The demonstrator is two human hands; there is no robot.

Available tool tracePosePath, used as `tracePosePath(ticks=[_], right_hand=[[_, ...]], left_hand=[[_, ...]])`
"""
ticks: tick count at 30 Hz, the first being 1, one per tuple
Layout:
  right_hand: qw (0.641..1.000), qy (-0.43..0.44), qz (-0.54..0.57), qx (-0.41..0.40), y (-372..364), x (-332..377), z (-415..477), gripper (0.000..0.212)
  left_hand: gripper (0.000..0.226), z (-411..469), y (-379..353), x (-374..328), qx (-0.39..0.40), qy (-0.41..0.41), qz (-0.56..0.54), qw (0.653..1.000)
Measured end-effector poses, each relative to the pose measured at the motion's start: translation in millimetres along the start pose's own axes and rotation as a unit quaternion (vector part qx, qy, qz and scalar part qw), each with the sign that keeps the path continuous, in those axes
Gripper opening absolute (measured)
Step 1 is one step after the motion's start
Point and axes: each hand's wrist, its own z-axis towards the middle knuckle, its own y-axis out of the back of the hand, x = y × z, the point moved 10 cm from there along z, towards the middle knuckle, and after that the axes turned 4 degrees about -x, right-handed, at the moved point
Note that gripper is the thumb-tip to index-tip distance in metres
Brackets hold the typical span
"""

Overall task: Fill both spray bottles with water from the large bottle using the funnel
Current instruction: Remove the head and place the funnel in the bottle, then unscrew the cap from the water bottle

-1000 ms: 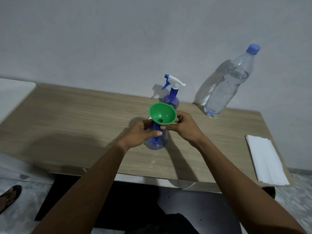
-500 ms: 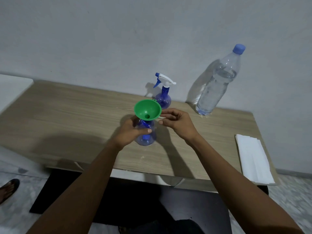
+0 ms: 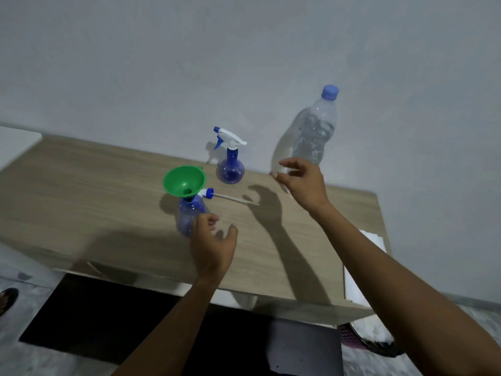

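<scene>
A green funnel (image 3: 184, 183) sits in the neck of an uncapped blue spray bottle (image 3: 188, 215) on the wooden table (image 3: 81, 191). Its removed spray head with tube (image 3: 208, 193) lies on the table just behind it. A second blue spray bottle (image 3: 231, 170), white trigger head on, stands farther back. The large clear water bottle (image 3: 314, 137) with a blue cap stands by the wall. My left hand (image 3: 212, 245) is open, just right of the funnelled bottle and not gripping it. My right hand (image 3: 303, 183) is open in the air in front of the large bottle's base.
A folded white cloth (image 3: 355, 283) lies at the table's right end, partly behind my right arm. A white surface (image 3: 16, 142) adjoins the table at far left. A dark mat (image 3: 108, 321) lies on the floor under the table, and a sandalled foot (image 3: 6, 298) shows at far left.
Both hands have let go of the funnel and bottle. My right hand has moved right and back toward the large bottle. My left hand has drawn back toward me.
</scene>
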Motion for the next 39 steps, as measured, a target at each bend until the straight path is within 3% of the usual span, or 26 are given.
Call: tracePosePath(ticks=[5, 8, 11, 14, 20, 26, 39], right_hand=[[0.98, 0.12, -0.08, -0.139, 69.5, 65.9, 46.7, 0.026], [0.959, 0.16, -0.13, -0.197, 94.5, 100.1, 77.0, 0.038], [0.961, 0.099, -0.231, -0.112, 88.7, 99.5, 113.2, 0.053], [0.958, 0.082, -0.271, -0.043, 82.3, 92.4, 125.2, 0.049], [0.954, 0.144, -0.253, -0.078, 93.3, 104.5, 79.7, 0.028], [0.959, 0.187, -0.2, -0.069, 94.8, 113.1, 26.0, 0.02], [0.958, 0.225, -0.152, 0.096, 42.7, 135.2, -32.0, 0.02]], left_hand=[[0.034, 18.0, -81.0, -64.5, 0.116, -0.054, 0.017, 0.992], [0.039, 36.3, -120.0, -105.8, 0.174, -0.072, 0.017, 0.982], [0.048, 48.4, -148.2, -136.0, 0.232, -0.078, 0.028, 0.969], [0.053, 54.3, -161.1, -148.6, 0.274, -0.096, 0.056, 0.955], [0.073, 51.9, -155.2, -155.8, 0.313, -0.09, 0.021, 0.945], [0.087, 40.8, -140.9, -158.5, 0.36, -0.074, -0.051, 0.929], [0.068, 37.8, -93.9, -149.1, 0.417, -0.051, -0.161, 0.893]])
